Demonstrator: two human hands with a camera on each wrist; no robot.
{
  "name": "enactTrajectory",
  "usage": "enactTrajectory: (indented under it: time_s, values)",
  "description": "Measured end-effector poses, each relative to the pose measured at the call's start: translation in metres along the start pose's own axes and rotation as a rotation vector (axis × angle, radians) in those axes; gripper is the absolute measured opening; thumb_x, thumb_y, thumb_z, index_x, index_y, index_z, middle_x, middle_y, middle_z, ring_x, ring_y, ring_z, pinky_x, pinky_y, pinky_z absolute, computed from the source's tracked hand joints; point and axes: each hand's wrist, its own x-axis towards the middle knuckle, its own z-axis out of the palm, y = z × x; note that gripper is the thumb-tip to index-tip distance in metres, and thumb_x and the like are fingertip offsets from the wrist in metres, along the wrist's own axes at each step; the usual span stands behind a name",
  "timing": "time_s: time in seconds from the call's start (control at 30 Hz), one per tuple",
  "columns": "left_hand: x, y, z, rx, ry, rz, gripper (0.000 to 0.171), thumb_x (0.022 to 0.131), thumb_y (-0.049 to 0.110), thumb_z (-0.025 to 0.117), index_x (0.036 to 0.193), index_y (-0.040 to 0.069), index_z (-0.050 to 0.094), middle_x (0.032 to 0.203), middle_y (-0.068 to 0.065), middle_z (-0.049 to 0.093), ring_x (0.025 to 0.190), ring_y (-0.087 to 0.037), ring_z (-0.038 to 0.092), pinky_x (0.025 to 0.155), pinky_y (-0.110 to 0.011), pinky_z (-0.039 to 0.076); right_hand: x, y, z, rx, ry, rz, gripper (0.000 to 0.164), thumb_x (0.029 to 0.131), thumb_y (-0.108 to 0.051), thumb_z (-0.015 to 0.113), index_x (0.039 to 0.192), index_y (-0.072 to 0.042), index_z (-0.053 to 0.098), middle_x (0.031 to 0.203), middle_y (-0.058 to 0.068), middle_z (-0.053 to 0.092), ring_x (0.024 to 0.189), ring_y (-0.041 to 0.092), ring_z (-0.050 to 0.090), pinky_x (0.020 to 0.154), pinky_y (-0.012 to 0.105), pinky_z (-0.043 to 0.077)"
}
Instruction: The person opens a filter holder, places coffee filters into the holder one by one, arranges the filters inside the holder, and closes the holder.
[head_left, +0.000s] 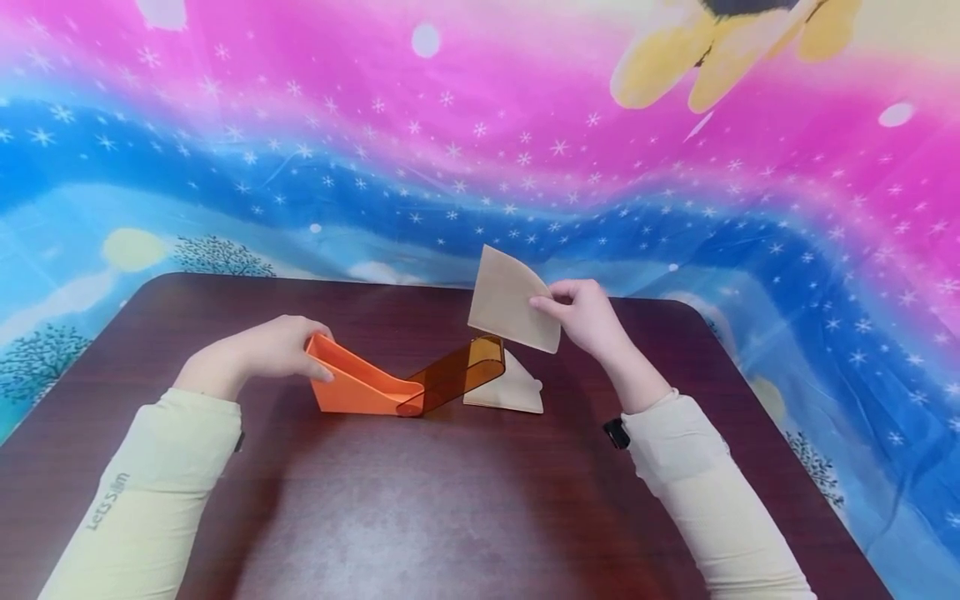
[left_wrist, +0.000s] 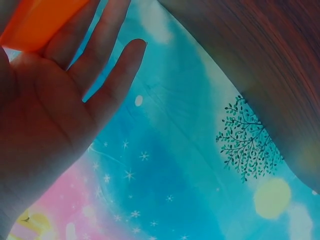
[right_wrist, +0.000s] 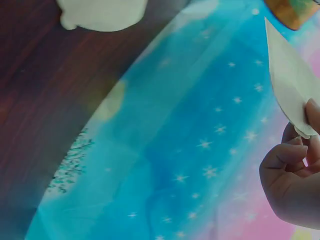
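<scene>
An orange coffee filter box (head_left: 356, 392) sits on the table, its see-through brown lid (head_left: 450, 375) swung open to the right. My left hand (head_left: 273, 354) grips the box's tall left end, thumb on the near side; the left wrist view shows the orange wall (left_wrist: 42, 22) between thumb and fingers. Above the lid's far end, my right hand (head_left: 588, 321) pinches a beige fan-shaped paper coffee filter (head_left: 510, 300) by its right edge. More filter paper (head_left: 517, 392) lies on the table, partly behind the lid.
The dark brown wooden table (head_left: 390, 517) has rounded far corners. Behind it hangs a pink and blue cloth (head_left: 360, 150) printed with snowflakes, reaching down around the table's sides.
</scene>
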Motion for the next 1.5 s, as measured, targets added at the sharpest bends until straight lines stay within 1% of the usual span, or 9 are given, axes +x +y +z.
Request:
enactTrajectory:
  time_s: [0.1, 0.23, 0.4, 0.47, 0.57, 0.8, 1.07, 1.17, 1.5]
  values:
    - [0.0, 0.0, 0.0, -0.004, -0.005, -0.008, 0.041, 0.075, 0.021, 0.075, 0.106, -0.003, 0.06, 0.094, -0.009, 0.066, 0.083, -0.019, 0.059, 0.078, -0.043, 0.052, -0.002, -0.01, -0.001, 0.014, 0.008, -0.01, 0.022, 0.088, -0.02, 0.065, 0.097, -0.001, 0.071, 0.092, 0.017, 0.068, 0.084, 0.024, 0.059, 0.069, 0.029, 0.047]
    - [0.0, 0.0, 0.001, -0.006, -0.01, -0.016, 0.045, 0.075, 0.022, 0.075, 0.108, -0.003, 0.059, 0.096, -0.01, 0.066, 0.084, -0.02, 0.06, 0.08, -0.045, 0.051, -0.004, -0.021, -0.001, 0.02, 0.034, -0.031, 0.02, 0.086, -0.02, 0.067, 0.097, -0.003, 0.071, 0.091, 0.014, 0.068, 0.078, 0.022, 0.054, 0.065, 0.027, 0.044]
    - [0.0, 0.001, 0.001, 0.002, -0.003, -0.021, 0.045, 0.075, 0.021, 0.075, 0.109, -0.004, 0.059, 0.097, -0.011, 0.066, 0.085, -0.021, 0.06, 0.08, -0.046, 0.051, -0.005, -0.032, -0.002, 0.025, 0.066, -0.083, 0.019, 0.084, -0.019, 0.069, 0.096, -0.005, 0.072, 0.081, 0.011, 0.064, 0.064, 0.02, 0.044, 0.054, 0.026, 0.037]
    - [0.001, 0.003, 0.002, 0.0, -0.004, -0.016, 0.044, 0.075, 0.021, 0.075, 0.108, -0.003, 0.059, 0.096, -0.011, 0.066, 0.084, -0.021, 0.06, 0.08, -0.045, 0.051, -0.006, -0.037, -0.002, 0.024, 0.069, -0.096, 0.018, 0.084, -0.019, 0.07, 0.095, -0.005, 0.072, 0.075, 0.009, 0.06, 0.058, 0.019, 0.04, 0.05, 0.026, 0.034]
    - [0.002, 0.006, 0.003, -0.007, -0.004, -0.006, 0.043, 0.075, 0.021, 0.075, 0.107, -0.003, 0.06, 0.095, -0.011, 0.066, 0.083, -0.02, 0.059, 0.079, -0.044, 0.051, -0.007, -0.043, 0.0, 0.033, 0.055, -0.102, 0.017, 0.083, -0.018, 0.071, 0.095, -0.006, 0.072, 0.074, 0.008, 0.059, 0.055, 0.017, 0.039, 0.048, 0.026, 0.033]
    - [0.003, 0.012, 0.005, 0.006, 0.007, 0.005, 0.042, 0.074, 0.02, 0.075, 0.105, -0.004, 0.06, 0.094, -0.011, 0.066, 0.082, -0.021, 0.059, 0.078, -0.044, 0.051, -0.008, -0.056, 0.005, 0.051, 0.005, -0.115, 0.017, 0.083, -0.017, 0.07, 0.095, -0.006, 0.072, 0.09, 0.011, 0.067, 0.066, 0.02, 0.049, 0.049, 0.024, 0.035]
    - [0.005, 0.015, 0.007, 0.006, 0.009, -0.012, 0.043, 0.075, 0.021, 0.074, 0.108, -0.004, 0.059, 0.096, -0.011, 0.066, 0.084, -0.021, 0.06, 0.08, -0.044, 0.051, -0.008, -0.062, 0.015, 0.056, -0.055, -0.103, 0.016, 0.084, -0.017, 0.069, 0.096, -0.006, 0.072, 0.095, 0.011, 0.07, 0.08, 0.021, 0.062, 0.068, 0.028, 0.05]
    - [0.006, 0.017, 0.007, 0.012, 0.006, -0.012, 0.045, 0.075, 0.021, 0.074, 0.109, -0.004, 0.059, 0.097, -0.012, 0.066, 0.084, -0.022, 0.06, 0.081, -0.045, 0.051, -0.007, -0.061, 0.021, 0.051, -0.075, -0.093, 0.016, 0.084, -0.018, 0.069, 0.096, -0.007, 0.071, 0.097, 0.01, 0.07, 0.085, 0.021, 0.063, 0.074, 0.031, 0.052]
    - [0.012, 0.021, 0.01, 0.026, 0.0, -0.004, 0.043, 0.075, 0.022, 0.075, 0.107, -0.003, 0.06, 0.094, -0.011, 0.066, 0.082, -0.02, 0.059, 0.08, -0.043, 0.051, -0.005, -0.062, 0.036, 0.022, -0.104, -0.077, 0.016, 0.085, -0.02, 0.069, 0.095, -0.008, 0.072, 0.097, 0.008, 0.071, 0.088, 0.02, 0.063, 0.074, 0.03, 0.052]
